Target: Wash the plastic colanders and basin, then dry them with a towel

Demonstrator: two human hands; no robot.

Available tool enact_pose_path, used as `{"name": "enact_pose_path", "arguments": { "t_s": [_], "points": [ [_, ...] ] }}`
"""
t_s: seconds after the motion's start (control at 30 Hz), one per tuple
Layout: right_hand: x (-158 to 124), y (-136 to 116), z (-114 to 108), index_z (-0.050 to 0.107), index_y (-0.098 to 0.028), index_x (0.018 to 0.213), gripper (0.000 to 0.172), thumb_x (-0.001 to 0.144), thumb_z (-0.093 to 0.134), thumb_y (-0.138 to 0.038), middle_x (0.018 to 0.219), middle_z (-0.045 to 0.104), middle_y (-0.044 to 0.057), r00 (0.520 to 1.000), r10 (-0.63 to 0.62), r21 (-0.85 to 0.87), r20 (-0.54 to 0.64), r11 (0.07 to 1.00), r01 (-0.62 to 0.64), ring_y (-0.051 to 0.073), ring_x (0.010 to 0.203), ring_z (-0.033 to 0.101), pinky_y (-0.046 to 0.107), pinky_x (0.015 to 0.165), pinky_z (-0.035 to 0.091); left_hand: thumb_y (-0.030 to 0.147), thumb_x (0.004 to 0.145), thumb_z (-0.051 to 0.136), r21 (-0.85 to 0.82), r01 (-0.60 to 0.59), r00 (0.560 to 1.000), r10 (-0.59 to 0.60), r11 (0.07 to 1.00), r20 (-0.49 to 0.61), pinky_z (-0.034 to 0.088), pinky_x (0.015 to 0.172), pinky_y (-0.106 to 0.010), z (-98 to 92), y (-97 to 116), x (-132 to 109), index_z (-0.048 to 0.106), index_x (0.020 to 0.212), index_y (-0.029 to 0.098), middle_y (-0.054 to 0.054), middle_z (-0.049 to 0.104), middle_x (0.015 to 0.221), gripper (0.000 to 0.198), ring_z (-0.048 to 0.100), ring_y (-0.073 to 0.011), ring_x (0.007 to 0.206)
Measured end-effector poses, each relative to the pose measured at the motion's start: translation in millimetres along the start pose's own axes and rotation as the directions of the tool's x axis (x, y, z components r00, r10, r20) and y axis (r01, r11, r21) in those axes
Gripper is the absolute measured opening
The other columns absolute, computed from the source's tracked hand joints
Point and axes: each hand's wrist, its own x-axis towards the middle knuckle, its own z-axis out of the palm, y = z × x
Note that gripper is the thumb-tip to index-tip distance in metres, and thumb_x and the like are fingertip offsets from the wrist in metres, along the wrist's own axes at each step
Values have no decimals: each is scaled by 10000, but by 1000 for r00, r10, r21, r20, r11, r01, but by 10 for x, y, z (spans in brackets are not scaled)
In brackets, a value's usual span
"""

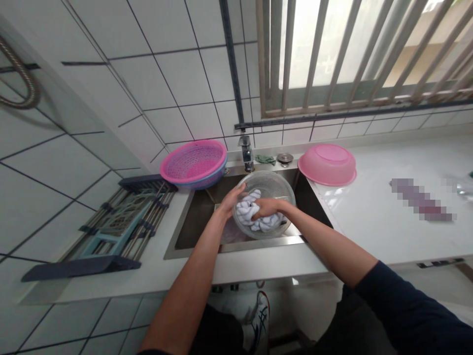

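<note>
A clear round basin [285, 190] is tilted over the sink [192, 217]. My left hand [232, 201] grips its left rim, with the thumb over the edge and the other fingers hidden behind the wall. Inside lies a bunched white cloth with grey stripes [244, 211]. My right hand [268, 208] presses into this cloth with curled fingers closed on it; the fingertips are partly buried in the folds.
Behind the sink stand a faucet [247, 153], a green rag [265, 159] and a metal drain strainer [285, 158]. A pink colander [192, 160] sits at the left corner, an upturned pink basin [327, 165] at the right. A rack [111, 229] lies on the left counter.
</note>
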Motion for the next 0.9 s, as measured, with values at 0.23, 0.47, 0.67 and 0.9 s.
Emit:
{"name": "enact_pose_path", "arguments": {
  "t_s": [0.23,0.47,0.67,0.9],
  "points": [
    [-176,-74,-183,798,-129,1129,477,748,866,-409,1105,814,149,945,289,-153,-155,938,-312,321,978,765,340,846,580,546,899,815,24,58,991,-55,998,-126,563,562,-242,-96,80,13,611,1452,271,-19,699,876,650,698,-159,618],
    [-233,-75,-193,723,-152,1259,344,951,647,-284,1325,733,192,820,246,-330,-516,827,-456,316,1196,715,356,999,534,511,936,790,40,62,997,-60,997,-39,534,541,-217,-47,73,-51,650,1422,278,-33,725,883,557,705,-159,642],
    [-169,-141,-43,697,-137,1306,391,960,657,-316,1300,739,200,887,177,-417,-427,831,-367,342,1185,711,388,1011,534,414,950,787,25,-23,996,21,999,83,572,621,-251,43,23,-47,702,1364,205,-70,789,935,471,714,-170,667],
    [-109,-255,23,758,-148,1233,356,904,693,-270,1267,772,188,974,-5,-496,-226,861,-111,352,1172,722,381,1017,529,367,912,829,-29,-26,995,29,999,96,625,856,-320,45,3,-24,748,1270,149,-136,813,1168,426,787,-239,950]
  ]
}}
